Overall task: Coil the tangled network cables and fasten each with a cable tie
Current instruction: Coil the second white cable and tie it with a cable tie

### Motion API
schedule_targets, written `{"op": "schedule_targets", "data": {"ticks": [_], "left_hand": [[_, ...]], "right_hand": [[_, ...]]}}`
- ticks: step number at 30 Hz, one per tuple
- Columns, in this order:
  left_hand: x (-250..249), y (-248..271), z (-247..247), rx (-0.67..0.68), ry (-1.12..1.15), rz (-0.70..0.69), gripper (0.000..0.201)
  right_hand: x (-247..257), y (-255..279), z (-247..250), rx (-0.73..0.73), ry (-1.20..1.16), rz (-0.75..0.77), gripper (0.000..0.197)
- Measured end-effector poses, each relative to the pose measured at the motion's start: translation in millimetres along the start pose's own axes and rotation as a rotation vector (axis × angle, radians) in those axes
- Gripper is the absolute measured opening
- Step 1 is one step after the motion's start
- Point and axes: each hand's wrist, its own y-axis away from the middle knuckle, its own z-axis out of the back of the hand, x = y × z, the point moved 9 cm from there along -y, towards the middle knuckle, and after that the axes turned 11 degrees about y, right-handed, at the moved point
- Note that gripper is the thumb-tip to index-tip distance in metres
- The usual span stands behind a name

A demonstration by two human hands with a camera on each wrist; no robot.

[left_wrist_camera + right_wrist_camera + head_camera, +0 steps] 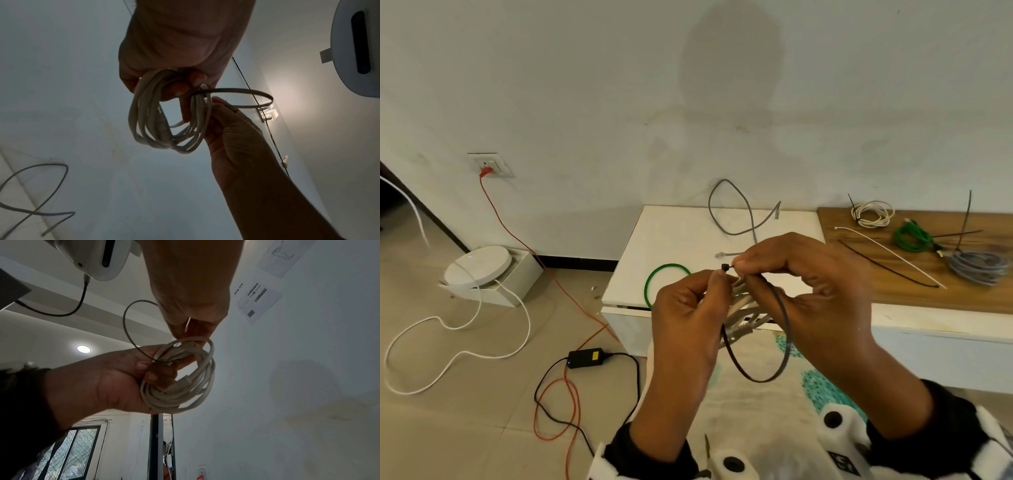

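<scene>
A beige network cable coil (743, 310) hangs between my two hands in front of the white cabinet. A black cable tie (784, 342) loops loosely around one side of it. My left hand (717, 275) curls its fingers through the coil and pinches the tie's square head with thumb and forefinger. My right hand (740, 264) pinches the tie's tail right beside that head. The left wrist view shows the coil (144, 126) in my left hand (180, 91), with the tie (246, 91) as a wide ring. In the right wrist view my right hand (185, 331) grips the tail above the coil (197, 386).
A loose grey cable (736, 212) and a green cable ring (654, 277) lie on the white cabinet (640, 246). On the wooden top to the right lie tied white (873, 214), green (911, 236) and grey (979, 267) coils and spare ties (887, 265). Cords and an adapter (585, 358) cross the floor.
</scene>
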Motion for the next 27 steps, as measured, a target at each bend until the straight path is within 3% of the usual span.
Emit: {"op": "schedule_targets", "data": {"ticks": [8,11,19,27], "left_hand": [[-5.2,0.5,-0.7,0.02,-0.049,-0.09,0.031],[-10.4,1.2,-2.0,0.049,-0.058,-0.141,0.021],[-7.4,1.7,-2.2,0.018,-0.037,-0.084,0.024],[-8.5,1.9,-4.1,0.062,-0.052,-0.126,0.024]], "right_hand": [[9.7,4.9,-2.4,0.048,0.103,0.136,0.008],[6.1,3.5,-4.0,0.086,0.078,0.107,0.009],[3.7,3.9,4.1,-0.035,0.066,0.044,0.006],[4.7,2.9,0.4,-0.009,0.074,0.045,0.009]]}}
